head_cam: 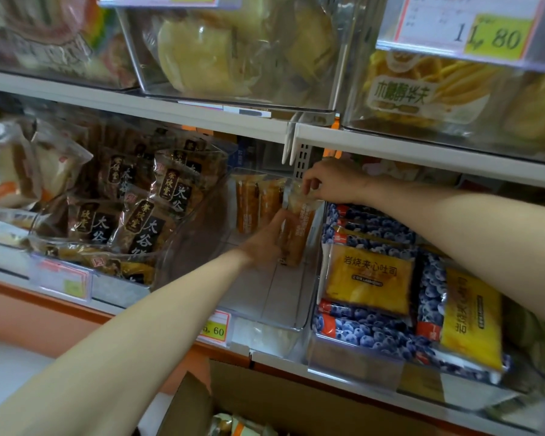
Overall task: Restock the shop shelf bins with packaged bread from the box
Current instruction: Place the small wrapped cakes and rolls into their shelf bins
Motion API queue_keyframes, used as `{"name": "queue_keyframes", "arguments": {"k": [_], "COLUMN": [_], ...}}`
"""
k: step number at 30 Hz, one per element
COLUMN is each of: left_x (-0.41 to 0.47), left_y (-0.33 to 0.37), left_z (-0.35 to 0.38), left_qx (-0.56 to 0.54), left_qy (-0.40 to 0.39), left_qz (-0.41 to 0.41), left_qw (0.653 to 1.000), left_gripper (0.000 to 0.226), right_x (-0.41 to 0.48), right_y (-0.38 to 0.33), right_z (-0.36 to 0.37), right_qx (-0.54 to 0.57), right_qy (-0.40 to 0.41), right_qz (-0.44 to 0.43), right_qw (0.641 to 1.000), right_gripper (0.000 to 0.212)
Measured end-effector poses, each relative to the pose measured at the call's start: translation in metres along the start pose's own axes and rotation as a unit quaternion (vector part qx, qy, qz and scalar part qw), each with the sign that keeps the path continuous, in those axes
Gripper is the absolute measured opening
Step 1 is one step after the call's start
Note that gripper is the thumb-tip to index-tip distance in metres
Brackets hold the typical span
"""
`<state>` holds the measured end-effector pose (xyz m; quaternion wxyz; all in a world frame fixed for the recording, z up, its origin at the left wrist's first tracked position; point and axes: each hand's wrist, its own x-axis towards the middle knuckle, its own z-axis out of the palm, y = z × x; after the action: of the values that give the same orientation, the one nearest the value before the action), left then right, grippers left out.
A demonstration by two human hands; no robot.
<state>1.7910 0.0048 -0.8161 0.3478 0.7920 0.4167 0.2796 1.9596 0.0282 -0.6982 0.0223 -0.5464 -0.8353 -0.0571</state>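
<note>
The bread packet [300, 229] stands upright in the clear bin [277, 322], toward its 1 o'clock corner. The left hand [265, 239] has its grip clamped on the packet's lower side; the right hand [329, 180] pinches its top edge. The cardboard box [280, 401] sits at 6 o'clock in view.

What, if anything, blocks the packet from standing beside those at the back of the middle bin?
Nothing visible. The left hand and right hand hold the packet inside the clear bin, right beside the upright packets.

white shelf boards [422, 152] | orange trim below [29, 306] | yellow price tags [497, 36]
</note>
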Motion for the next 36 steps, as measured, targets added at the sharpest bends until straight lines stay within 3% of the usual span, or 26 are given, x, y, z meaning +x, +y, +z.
{"name": "queue_keyframes", "arguments": {"k": [5,12,15,18,23,26,30,36], "left_x": [-0.029,-0.136,-0.188,-0.219,-0.244,-0.258,-0.279,-0.276], "left_y": [0.017,0.068,0.082,0.073,0.008,-0.036,-0.081,-0.12], "left_z": [-0.017,-0.046,-0.033,-0.001,0.087,0.138,0.185,0.217], "left_qx": [0.051,0.043,0.017,0.027,0.095,0.06,0.067,0.062], "left_qy": [0.021,0.065,0.027,-0.053,-0.199,-0.209,-0.156,-0.183], "left_qz": [-0.029,0.015,0.0,-0.033,-0.157,-0.273,-0.369,-0.362], "left_qw": [0.998,0.997,0.999,0.998,0.963,0.937,0.914,0.912], "left_gripper": [0.054,0.027,0.019,0.014,0.024,0.029,0.036,0.052], "right_x": [-0.02,-0.119,-0.181,-0.227,-0.264,-0.28,-0.306,-0.318], "right_y": [-0.02,-0.082,-0.104,-0.115,-0.127,-0.126,-0.109,-0.081], "right_z": [-0.008,-0.017,0.001,0.044,0.141,0.205,0.269,0.322], "right_qx": [0.068,0.12,0.113,0.149,0.162,0.183,0.222,0.2], "right_qy": [0.036,0.07,0.067,0.0,-0.227,-0.315,-0.342,-0.37], "right_qz": [-0.028,-0.149,-0.194,-0.215,-0.132,-0.048,0.078,0.127], "right_qw": [0.997,0.979,0.972,0.965,0.951,0.93,0.91,0.899], "right_gripper": [0.019,0.025,0.026,0.025,0.041,0.046,0.043,0.057]}}
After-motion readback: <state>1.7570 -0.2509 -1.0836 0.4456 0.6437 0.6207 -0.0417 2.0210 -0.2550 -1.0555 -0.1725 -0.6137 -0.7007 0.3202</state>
